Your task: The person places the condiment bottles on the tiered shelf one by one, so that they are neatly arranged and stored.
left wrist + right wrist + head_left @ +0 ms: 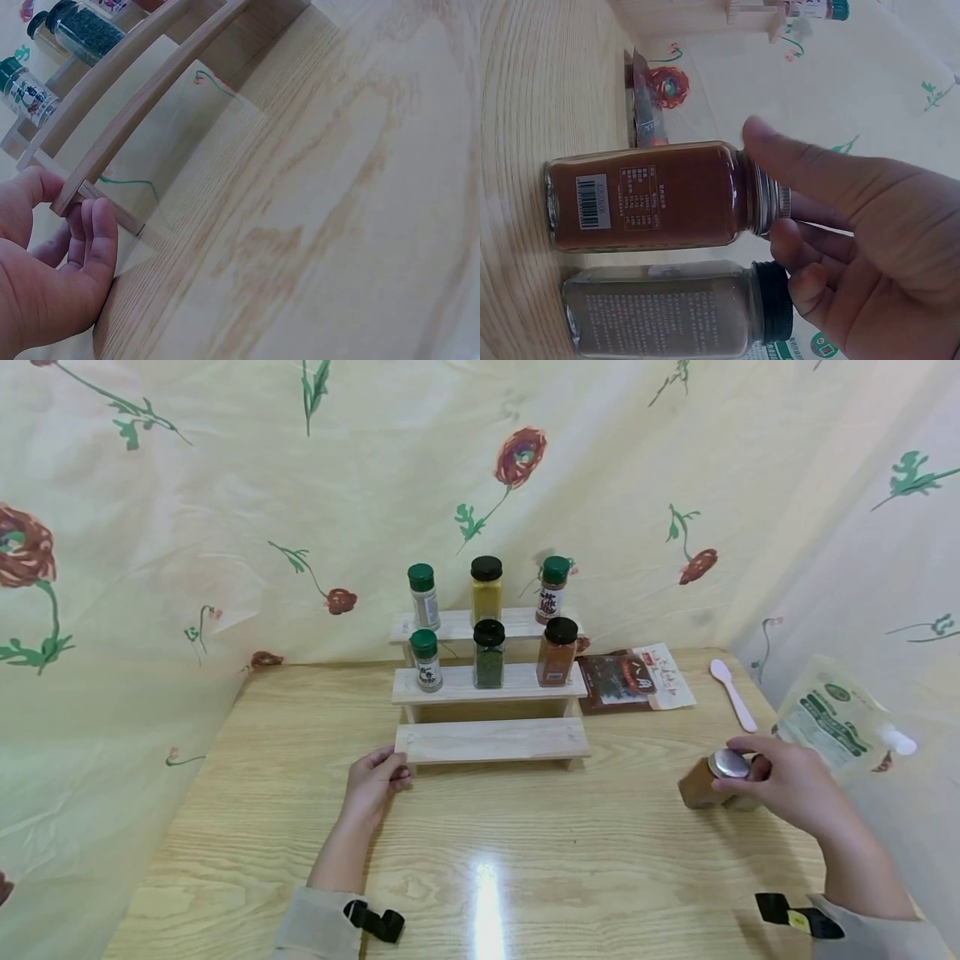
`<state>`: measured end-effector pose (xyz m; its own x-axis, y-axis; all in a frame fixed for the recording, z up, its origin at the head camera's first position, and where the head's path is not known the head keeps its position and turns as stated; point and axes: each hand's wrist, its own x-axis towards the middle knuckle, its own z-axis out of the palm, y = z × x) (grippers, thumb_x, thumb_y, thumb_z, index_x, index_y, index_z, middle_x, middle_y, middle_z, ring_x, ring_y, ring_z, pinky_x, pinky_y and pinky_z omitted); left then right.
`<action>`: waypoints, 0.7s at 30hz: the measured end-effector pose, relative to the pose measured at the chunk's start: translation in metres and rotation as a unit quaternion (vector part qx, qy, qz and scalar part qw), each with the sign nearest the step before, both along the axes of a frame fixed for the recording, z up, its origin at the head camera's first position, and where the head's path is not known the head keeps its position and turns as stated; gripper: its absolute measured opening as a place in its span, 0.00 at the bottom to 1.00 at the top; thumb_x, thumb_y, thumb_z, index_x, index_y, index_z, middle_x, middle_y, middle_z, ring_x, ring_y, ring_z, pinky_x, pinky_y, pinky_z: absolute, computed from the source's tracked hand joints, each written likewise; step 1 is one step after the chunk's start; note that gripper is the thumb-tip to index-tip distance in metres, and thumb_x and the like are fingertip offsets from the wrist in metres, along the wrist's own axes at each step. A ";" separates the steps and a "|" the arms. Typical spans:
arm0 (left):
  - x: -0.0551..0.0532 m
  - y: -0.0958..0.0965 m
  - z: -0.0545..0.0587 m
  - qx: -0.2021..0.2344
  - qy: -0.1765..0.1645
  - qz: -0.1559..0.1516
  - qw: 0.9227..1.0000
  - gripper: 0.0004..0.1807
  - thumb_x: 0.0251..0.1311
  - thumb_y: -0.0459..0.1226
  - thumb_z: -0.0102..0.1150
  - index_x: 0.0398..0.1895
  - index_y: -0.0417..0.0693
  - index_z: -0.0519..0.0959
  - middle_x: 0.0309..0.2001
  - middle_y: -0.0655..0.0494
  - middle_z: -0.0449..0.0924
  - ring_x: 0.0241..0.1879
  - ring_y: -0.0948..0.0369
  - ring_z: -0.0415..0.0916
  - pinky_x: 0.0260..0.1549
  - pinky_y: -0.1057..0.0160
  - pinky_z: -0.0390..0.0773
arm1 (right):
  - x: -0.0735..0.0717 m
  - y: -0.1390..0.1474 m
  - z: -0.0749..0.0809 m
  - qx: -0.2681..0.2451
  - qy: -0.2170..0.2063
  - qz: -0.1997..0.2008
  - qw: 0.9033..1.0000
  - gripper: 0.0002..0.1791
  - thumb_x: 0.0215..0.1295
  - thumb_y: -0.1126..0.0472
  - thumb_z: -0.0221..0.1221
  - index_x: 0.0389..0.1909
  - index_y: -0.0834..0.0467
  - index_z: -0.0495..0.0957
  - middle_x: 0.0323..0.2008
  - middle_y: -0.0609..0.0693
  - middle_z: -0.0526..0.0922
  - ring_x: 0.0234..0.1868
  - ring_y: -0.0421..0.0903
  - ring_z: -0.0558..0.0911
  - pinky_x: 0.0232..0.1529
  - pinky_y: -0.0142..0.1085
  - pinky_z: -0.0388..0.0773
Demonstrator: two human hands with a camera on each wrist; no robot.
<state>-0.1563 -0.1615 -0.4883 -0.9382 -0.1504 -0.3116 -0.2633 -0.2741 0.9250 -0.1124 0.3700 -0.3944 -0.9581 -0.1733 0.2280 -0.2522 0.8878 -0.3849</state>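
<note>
My left hand (pixel 372 785) pinches the left end of the lowest step of a three-step wooden rack (pixel 491 741); thumb above, fingers curled below in the left wrist view. On the right, my right hand (pixel 795 781) holds the silver lid of a square glass spice jar (pixel 652 199) of reddish-brown powder, thumb on one side and fingers on the other. Whether its base touches the table cannot be told. Close beside it is a black-lidded jar (pixel 660 311) of greyish-brown powder, near my curled fingertips and mostly hidden in the head view.
Several spice bottles occupy the upper two steps, including a green-herb jar (pixel 489 656) and an orange-powder jar (pixel 558 652). Right of the rack lie a dark red packet (pixel 618 681) and a white spoon (pixel 733 696). A spouted pouch (pixel 832 722) lies beyond my right hand.
</note>
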 end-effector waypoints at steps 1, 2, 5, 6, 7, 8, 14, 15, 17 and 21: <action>0.000 0.000 0.000 0.000 0.000 0.000 1.000 0.22 0.68 0.27 0.57 0.63 0.24 0.70 0.33 0.52 0.79 0.29 0.64 0.79 0.33 0.72 0.86 | 0.000 0.000 0.000 0.004 0.000 0.004 1.000 0.31 0.45 0.58 0.81 0.48 0.68 0.82 0.22 0.45 0.74 0.22 0.35 0.67 0.18 0.30 0.65; 0.000 0.000 0.000 0.000 0.000 0.001 1.000 0.22 0.68 0.27 0.57 0.62 0.24 0.70 0.33 0.52 0.79 0.29 0.64 0.79 0.33 0.72 0.86 | 0.000 0.001 -0.001 0.006 0.000 0.008 1.000 0.31 0.45 0.59 0.81 0.48 0.69 0.82 0.22 0.45 0.75 0.22 0.35 0.67 0.18 0.30 0.65; 0.000 0.001 0.000 -0.001 -0.001 0.002 1.000 0.22 0.68 0.27 0.57 0.62 0.24 0.70 0.33 0.52 0.79 0.29 0.64 0.79 0.32 0.71 0.86 | 0.000 0.002 -0.002 0.012 0.008 0.018 1.000 0.28 0.45 0.61 0.80 0.47 0.69 0.82 0.22 0.45 0.75 0.22 0.35 0.67 0.17 0.30 0.65; 0.000 0.001 0.000 -0.002 -0.001 0.002 1.000 0.22 0.68 0.27 0.57 0.62 0.24 0.70 0.34 0.51 0.79 0.29 0.64 0.79 0.32 0.71 0.86 | 0.000 0.002 -0.002 0.012 0.014 0.022 1.000 0.27 0.45 0.62 0.80 0.46 0.69 0.83 0.22 0.45 0.75 0.21 0.35 0.67 0.16 0.30 0.65; 0.000 0.001 0.000 -0.002 -0.002 0.003 1.000 0.21 0.68 0.27 0.57 0.62 0.24 0.70 0.33 0.51 0.79 0.29 0.64 0.79 0.32 0.71 0.86 | 0.000 0.002 -0.003 0.011 0.020 0.024 0.999 0.26 0.45 0.62 0.80 0.45 0.68 0.83 0.22 0.44 0.74 0.21 0.34 0.67 0.16 0.30 0.65; 0.000 0.001 -0.001 -0.001 -0.003 0.003 1.000 0.21 0.68 0.27 0.57 0.61 0.24 0.70 0.33 0.51 0.79 0.29 0.64 0.79 0.32 0.71 0.86 | 0.001 0.002 -0.004 0.011 0.028 0.026 0.999 0.25 0.45 0.63 0.80 0.44 0.68 0.83 0.22 0.44 0.74 0.21 0.34 0.66 0.16 0.29 0.65; 0.001 -0.001 -0.001 0.001 -0.008 0.000 1.000 0.23 0.68 0.28 0.58 0.63 0.25 0.69 0.34 0.52 0.79 0.30 0.64 0.79 0.33 0.71 0.86 | 0.001 -0.002 -0.005 -0.007 0.052 0.021 0.998 0.26 0.46 0.63 0.80 0.46 0.67 0.82 0.19 0.44 0.71 0.19 0.35 0.65 0.15 0.30 0.62; 0.001 -0.001 -0.001 0.000 -0.008 -0.001 1.000 0.23 0.68 0.28 0.58 0.63 0.24 0.69 0.34 0.52 0.79 0.30 0.64 0.79 0.33 0.71 0.86 | 0.002 -0.003 -0.005 -0.015 0.051 0.018 0.998 0.26 0.47 0.62 0.79 0.47 0.67 0.82 0.18 0.44 0.70 0.19 0.35 0.64 0.15 0.30 0.62; 0.001 -0.001 0.000 0.000 -0.007 -0.001 1.000 0.22 0.68 0.28 0.58 0.62 0.25 0.70 0.34 0.52 0.78 0.30 0.63 0.79 0.33 0.71 0.87 | 0.002 -0.005 -0.003 -0.034 0.051 0.012 0.998 0.27 0.49 0.62 0.79 0.49 0.67 0.81 0.18 0.45 0.70 0.19 0.36 0.65 0.15 0.30 0.61; 0.001 -0.001 -0.001 0.001 -0.002 0.004 1.000 0.20 0.67 0.27 0.58 0.60 0.24 0.71 0.33 0.51 0.78 0.29 0.63 0.79 0.32 0.70 0.87 | 0.001 -0.010 -0.002 -0.068 0.063 -0.003 0.996 0.27 0.51 0.60 0.78 0.50 0.65 0.82 0.26 0.55 0.79 0.22 0.37 0.69 0.16 0.29 0.64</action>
